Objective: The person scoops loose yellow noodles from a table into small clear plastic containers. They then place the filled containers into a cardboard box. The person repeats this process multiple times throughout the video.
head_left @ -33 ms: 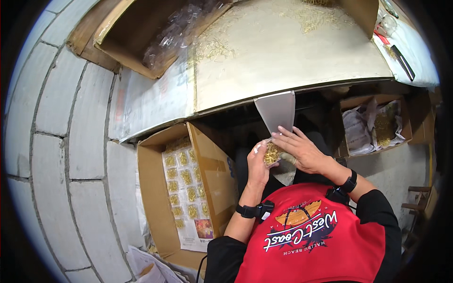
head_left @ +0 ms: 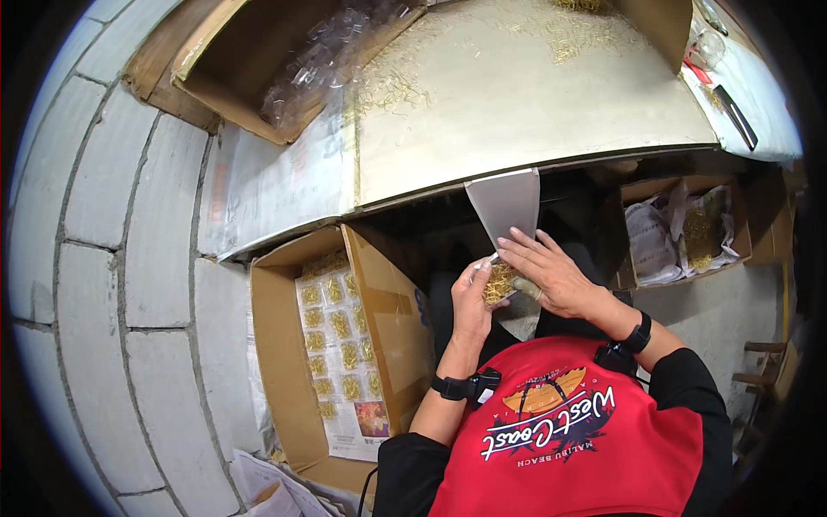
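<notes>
Below the table edge, my left hand (head_left: 469, 303) is closed around a small clear box (head_left: 498, 284) filled with thin gold-coloured metal pieces. My right hand (head_left: 556, 280) is beside it, fingers stretched out and resting near the lower end of a grey chute (head_left: 506, 202). Its thumb, wrapped in a pale covering, touches the box's right side. The chute slopes from the table edge down to my hands. Part of the box is hidden behind my fingers.
At left, a cardboard box (head_left: 396, 336) holds rows of clear packs (head_left: 340, 323) filled with gold pieces. A newspaper-lined carton (head_left: 650, 246) is at right. On the table (head_left: 517, 112) lie loose gold pieces; a box of clear plastic cases (head_left: 310, 77) stands far left, black tweezers (head_left: 735, 115) far right.
My left fingertips have shifted slightly up and right along the top of the small box. My right hand stays in nearly the same place.
</notes>
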`<move>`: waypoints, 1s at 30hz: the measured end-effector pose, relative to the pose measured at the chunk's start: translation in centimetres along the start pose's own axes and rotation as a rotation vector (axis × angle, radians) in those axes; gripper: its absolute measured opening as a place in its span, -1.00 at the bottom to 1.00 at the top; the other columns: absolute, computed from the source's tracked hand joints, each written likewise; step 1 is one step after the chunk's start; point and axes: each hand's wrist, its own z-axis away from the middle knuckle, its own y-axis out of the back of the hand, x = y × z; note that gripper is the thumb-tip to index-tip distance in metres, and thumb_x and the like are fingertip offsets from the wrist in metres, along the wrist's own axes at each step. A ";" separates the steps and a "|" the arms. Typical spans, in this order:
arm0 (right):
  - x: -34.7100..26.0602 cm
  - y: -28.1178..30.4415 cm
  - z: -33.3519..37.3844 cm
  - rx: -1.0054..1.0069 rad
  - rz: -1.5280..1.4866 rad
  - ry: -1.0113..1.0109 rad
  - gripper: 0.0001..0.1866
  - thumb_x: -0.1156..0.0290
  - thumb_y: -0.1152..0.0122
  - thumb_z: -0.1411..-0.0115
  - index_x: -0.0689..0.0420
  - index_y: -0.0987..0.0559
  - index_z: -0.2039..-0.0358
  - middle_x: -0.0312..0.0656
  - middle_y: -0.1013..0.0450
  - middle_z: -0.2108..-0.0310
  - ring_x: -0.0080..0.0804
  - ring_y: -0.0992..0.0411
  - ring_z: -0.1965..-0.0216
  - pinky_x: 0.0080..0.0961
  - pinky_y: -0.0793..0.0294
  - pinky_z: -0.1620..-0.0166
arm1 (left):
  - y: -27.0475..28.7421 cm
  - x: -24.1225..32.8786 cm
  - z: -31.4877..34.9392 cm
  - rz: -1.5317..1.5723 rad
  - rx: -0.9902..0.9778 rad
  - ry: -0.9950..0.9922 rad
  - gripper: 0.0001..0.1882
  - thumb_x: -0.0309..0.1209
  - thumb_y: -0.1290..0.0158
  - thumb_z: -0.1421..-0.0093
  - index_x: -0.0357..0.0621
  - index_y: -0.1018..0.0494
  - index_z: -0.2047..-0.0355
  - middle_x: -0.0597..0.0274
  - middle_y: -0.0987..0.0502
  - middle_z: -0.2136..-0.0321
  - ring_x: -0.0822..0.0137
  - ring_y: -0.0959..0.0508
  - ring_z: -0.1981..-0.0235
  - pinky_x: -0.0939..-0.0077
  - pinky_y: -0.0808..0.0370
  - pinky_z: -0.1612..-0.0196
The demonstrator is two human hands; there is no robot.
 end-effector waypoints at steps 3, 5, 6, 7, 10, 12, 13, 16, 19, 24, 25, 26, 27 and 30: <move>-0.2 -0.2 -0.4 -0.085 -0.011 0.041 -0.45 0.23 -0.08 -0.18 0.11 -0.27 -0.17 -0.12 -0.16 -0.22 -0.15 -0.02 -0.30 -0.02 0.04 -0.27 | 0.5 -0.6 -0.5 -0.058 0.064 -0.001 -0.79 -0.38 0.05 -0.25 -0.20 -0.45 0.17 0.28 -0.53 0.43 0.48 -0.56 0.53 0.63 -0.53 0.64; 0.9 0.1 -1.6 -0.061 -0.052 0.104 -0.53 0.37 -0.09 -0.18 0.17 -0.32 -0.11 -0.05 -0.22 -0.18 -0.13 -0.09 -0.26 -0.09 -0.06 -0.25 | 1.0 -0.5 -0.6 -0.102 0.084 -0.021 -0.79 -0.43 0.07 -0.24 -0.21 -0.44 0.16 0.28 -0.53 0.42 0.48 -0.56 0.52 0.63 -0.53 0.65; 1.2 0.7 -3.1 0.054 -0.122 0.082 -0.56 0.39 -0.09 -0.18 0.18 -0.36 -0.08 -0.03 -0.26 -0.13 -0.10 -0.14 -0.23 -0.15 -0.13 -0.22 | 1.2 -0.1 -0.5 -0.173 0.110 0.005 -0.79 -0.45 0.08 -0.24 -0.23 -0.44 0.15 0.25 -0.53 0.39 0.46 -0.57 0.50 0.62 -0.54 0.64; 1.3 1.7 -5.2 0.168 -0.195 0.062 -0.60 0.40 -0.09 -0.18 0.20 -0.39 -0.04 0.00 -0.31 -0.09 -0.07 -0.19 -0.20 -0.21 -0.20 -0.20 | 2.2 -0.3 -0.9 -0.161 0.090 0.028 -0.78 -0.43 0.07 -0.25 -0.27 -0.42 0.15 0.19 -0.53 0.37 0.39 -0.59 0.47 0.62 -0.54 0.62; 2.4 4.4 -13.6 0.241 -0.253 -0.021 -0.66 0.35 0.00 -0.24 0.21 -0.42 0.01 0.06 -0.33 -0.06 -0.05 -0.23 -0.16 -0.29 -0.24 -0.17 | 5.0 -1.0 -1.7 -0.140 0.070 0.104 -0.78 -0.39 0.05 -0.25 -0.25 -0.43 0.15 0.19 -0.54 0.37 0.38 -0.60 0.45 0.61 -0.56 0.61; 5.8 3.6 -19.5 0.187 -0.030 -0.071 -0.60 0.23 0.04 -0.25 0.12 -0.41 -0.04 0.01 -0.24 -0.14 0.01 -0.12 -0.22 -0.27 -0.21 -0.19 | 5.9 -1.4 -2.2 -0.166 0.052 0.182 -0.77 -0.37 0.04 -0.26 -0.24 -0.44 0.16 0.20 -0.55 0.37 0.38 -0.60 0.45 0.60 -0.56 0.60; 6.6 3.2 -22.8 0.153 0.038 -0.108 -0.59 0.19 0.05 -0.25 0.09 -0.40 -0.05 -0.01 -0.20 -0.17 0.07 -0.08 -0.23 -0.21 -0.20 -0.19 | 6.9 -1.8 -2.4 -0.180 0.058 0.209 -0.75 -0.32 0.04 -0.26 -0.23 -0.44 0.15 0.19 -0.56 0.34 0.38 -0.60 0.45 0.59 -0.57 0.59; 8.2 2.5 -28.1 0.006 0.247 -0.200 -0.56 0.10 0.08 -0.24 0.00 -0.38 -0.08 -0.04 -0.13 -0.22 0.16 -0.02 -0.24 -0.06 -0.18 -0.17 | 8.2 -2.6 -2.5 -0.125 0.101 0.219 -0.75 -0.31 0.03 -0.26 -0.23 -0.45 0.17 0.19 -0.56 0.39 0.41 -0.59 0.48 0.58 -0.57 0.60; 8.6 1.8 -28.7 -0.074 0.404 -0.138 -0.51 0.10 0.08 -0.23 0.08 -0.33 -0.10 0.02 -0.14 -0.20 0.15 -0.06 -0.23 0.06 -0.18 -0.13 | 8.2 -2.7 -2.3 -0.083 0.114 0.210 -0.73 -0.30 0.04 -0.27 -0.22 -0.44 0.15 0.21 -0.57 0.39 0.43 -0.59 0.48 0.59 -0.55 0.60; 9.7 0.6 -20.6 0.102 0.411 -0.038 -0.58 0.28 0.05 -0.22 0.22 -0.36 -0.04 0.07 -0.21 -0.15 0.06 -0.16 -0.19 -0.21 -0.25 -0.14 | 8.0 -4.5 -3.1 -0.040 0.024 0.212 -0.66 -0.22 0.12 -0.31 -0.24 -0.42 0.11 0.20 -0.56 0.35 0.42 -0.59 0.43 0.55 -0.58 0.53; 9.2 1.1 -18.6 0.118 0.385 -0.036 -0.60 0.33 0.03 -0.21 0.22 -0.37 -0.03 0.06 -0.22 -0.14 0.02 -0.18 -0.18 -0.26 -0.26 -0.14 | 7.9 -4.6 -3.3 -0.022 0.010 0.225 -0.63 -0.20 0.16 -0.32 -0.26 -0.41 0.10 0.17 -0.56 0.32 0.40 -0.60 0.41 0.55 -0.58 0.53; 9.0 2.1 -17.1 0.132 0.360 -0.039 -0.62 0.37 0.02 -0.21 0.22 -0.39 -0.03 0.06 -0.24 -0.14 -0.01 -0.21 -0.17 -0.31 -0.27 -0.14 | 7.7 -4.9 -3.6 -0.004 -0.009 0.242 -0.60 -0.18 0.20 -0.34 -0.28 -0.40 0.09 0.15 -0.56 0.30 0.38 -0.60 0.39 0.56 -0.58 0.52; 9.0 3.4 -15.8 0.154 0.156 -0.055 -0.62 0.40 0.01 -0.20 0.23 -0.40 -0.03 0.05 -0.25 -0.13 -0.03 -0.22 -0.17 -0.34 -0.27 -0.15 | 7.5 -5.2 -3.7 -0.011 -0.022 0.244 -0.57 -0.15 0.23 -0.34 -0.29 -0.40 0.10 0.14 -0.56 0.30 0.38 -0.60 0.38 0.55 -0.58 0.52; 10.6 6.1 -12.8 0.343 -0.307 -0.183 -0.64 0.46 -0.03 -0.20 0.23 -0.42 -0.03 0.04 -0.28 -0.12 -0.10 -0.25 -0.16 -0.40 -0.24 -0.18 | 6.7 -6.0 -4.5 -0.055 -0.078 0.279 -0.51 -0.10 0.30 -0.35 -0.31 -0.39 0.10 0.12 -0.56 0.30 0.37 -0.60 0.38 0.51 -0.59 0.50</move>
